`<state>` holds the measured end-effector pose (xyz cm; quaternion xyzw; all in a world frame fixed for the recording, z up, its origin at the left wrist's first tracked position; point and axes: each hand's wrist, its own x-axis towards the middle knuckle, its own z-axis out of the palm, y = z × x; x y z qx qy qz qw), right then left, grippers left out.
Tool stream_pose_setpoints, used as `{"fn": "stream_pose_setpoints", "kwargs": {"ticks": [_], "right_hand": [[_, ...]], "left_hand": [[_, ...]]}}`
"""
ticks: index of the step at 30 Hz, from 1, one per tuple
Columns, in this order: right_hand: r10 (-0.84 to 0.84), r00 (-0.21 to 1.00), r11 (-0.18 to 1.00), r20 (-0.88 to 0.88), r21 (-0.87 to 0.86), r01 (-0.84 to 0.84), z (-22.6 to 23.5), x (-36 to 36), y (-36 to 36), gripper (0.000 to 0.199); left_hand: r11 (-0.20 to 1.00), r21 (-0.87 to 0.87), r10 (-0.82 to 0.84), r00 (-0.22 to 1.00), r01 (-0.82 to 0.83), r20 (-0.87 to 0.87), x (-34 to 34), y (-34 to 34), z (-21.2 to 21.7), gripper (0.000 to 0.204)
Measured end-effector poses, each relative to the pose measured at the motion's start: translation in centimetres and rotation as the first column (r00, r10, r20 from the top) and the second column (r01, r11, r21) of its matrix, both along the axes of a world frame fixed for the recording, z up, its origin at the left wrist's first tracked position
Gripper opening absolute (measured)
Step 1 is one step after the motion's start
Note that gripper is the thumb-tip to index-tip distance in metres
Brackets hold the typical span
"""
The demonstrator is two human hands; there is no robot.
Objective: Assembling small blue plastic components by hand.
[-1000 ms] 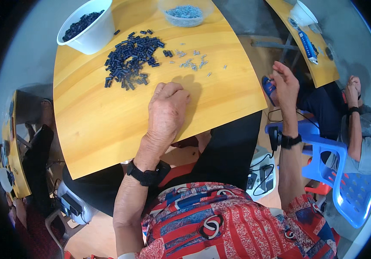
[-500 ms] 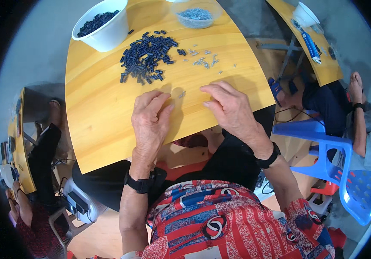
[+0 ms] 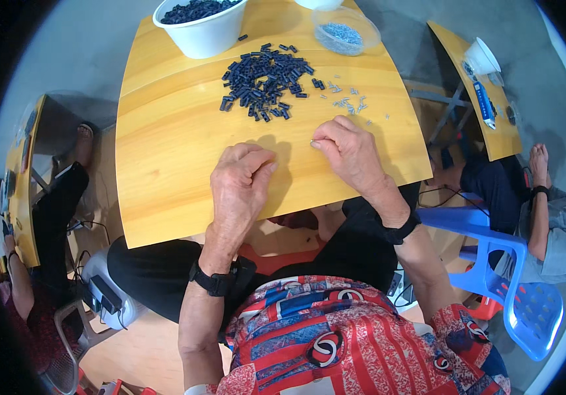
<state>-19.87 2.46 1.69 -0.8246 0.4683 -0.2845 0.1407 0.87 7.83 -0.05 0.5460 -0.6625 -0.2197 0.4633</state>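
Black cylinders (image 3: 276, 68) lay on the far side of the left hand (image 3: 238, 181), whose grip could not be determined, while the right hand (image 3: 352, 153) pinched 1 silvery pin (image 3: 314, 143).

Layout of the workplace. On the yellow wooden tabletop (image 3: 164, 191), a white round plastic tub (image 3: 207, 41) filled with black pieces stands at far left; a clear round plastic dish (image 3: 370, 42) of small silvery pieces stands at far right. Nearer than both, and between them, lies a heap of short black cylinders (image 3: 256, 72), with small silver metal pieces (image 3: 344, 104) scattered to its right. Nearest are the bare left hand (image 3: 237, 181), before the heap, and the bare right hand (image 3: 352, 151), before the scattered pieces. Right of the tabletop stands a blue plastic chair (image 3: 537, 309); farther off, a second yellow tabletop (image 3: 504, 135).
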Motion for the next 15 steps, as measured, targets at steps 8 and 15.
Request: {"fn": "stream_pose_setpoints", "kwargs": {"ticks": [8,15], "right_hand": [[-0.075,0.997,0.994,-0.014,-0.086,0.073,-0.4,-1.6,-1.2,0.007],[-0.089,0.991,0.991,0.099,-0.094,0.098,-0.5,-1.6,-0.5,0.012]], "left_hand": [[0.998,0.012,0.067,0.998,-0.067,-0.005,0.4,-1.8,0.6,0.012],[0.992,-0.12,0.051,0.984,-0.03,0.172,0.6,-5.1,0.9,0.02]]}}
